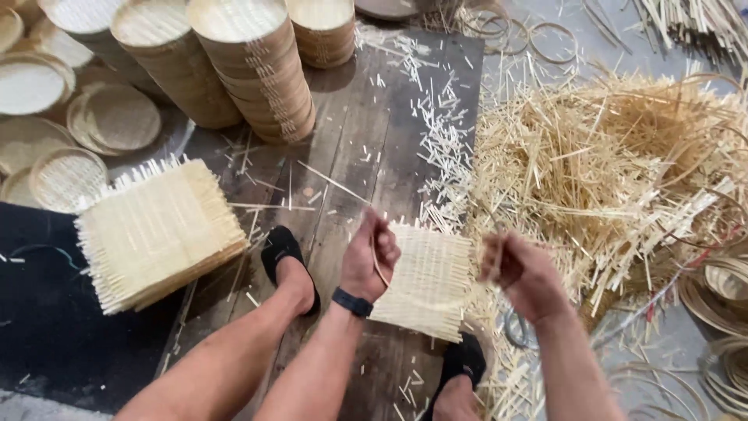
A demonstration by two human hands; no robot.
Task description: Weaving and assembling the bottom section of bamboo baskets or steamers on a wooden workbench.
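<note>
Woven bamboo mat (427,281), square and pale, lying flat on the wooden floor (366,140) at frame centre, between the two feet. Thin bamboo strip (379,261) rising from its 9 o'clock edge, pinched in the grip of the left hand (370,257), fingers pressed together around it; black wristband (352,302) on that wrist. Right hand (520,273) at the mat's 3 o'clock edge, blurred, grip curled closed; contents of the grip cannot be told. Black slip-on shoe (284,257) at 9 o'clock of the mat, second black shoe (462,362) at 6 o'clock, touching the mat's lower corner. Stack of finished woven mats (156,230) well apart at 9 o'clock, partly over a black floor mat (39,312). Columns of round bamboo steamer baskets (253,70) at 11 o'clock, loose round woven lids (117,118) beside them. Large heap of bamboo offcuts (608,164) at 2 o'clock, short trimmings (444,140) scattered at 12 o'clock. Bamboo hoops (717,296) at 4 o'clock.
</note>
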